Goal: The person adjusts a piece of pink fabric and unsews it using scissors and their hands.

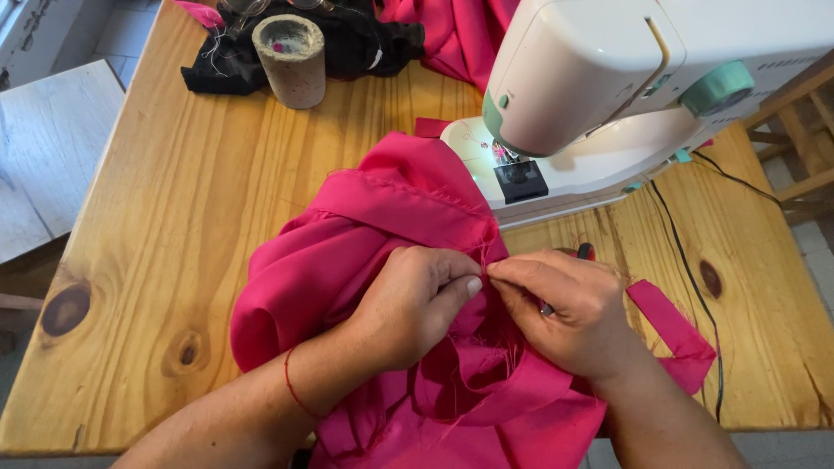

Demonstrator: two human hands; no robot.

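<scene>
A bunched piece of bright pink fabric (365, 234) lies on the wooden table (174, 217), in front of a white sewing machine (608, 78). My left hand (413, 300) pinches the fabric at a frayed edge, thumb pressed toward my right hand. My right hand (565, 308) pinches the same spot with its fingertips, and a small dark tool with a red end (584, 252) shows from under its fingers. Loose threads stick out where the two hands meet. A pink strip (678, 334) trails off to the right.
A grey concrete cup (291, 61) stands at the back of the table beside a black cloth (347, 39). More pink fabric (460, 35) lies behind the machine. A black cable (695, 278) runs down the table's right side. A wooden chair (804, 130) stands at the right.
</scene>
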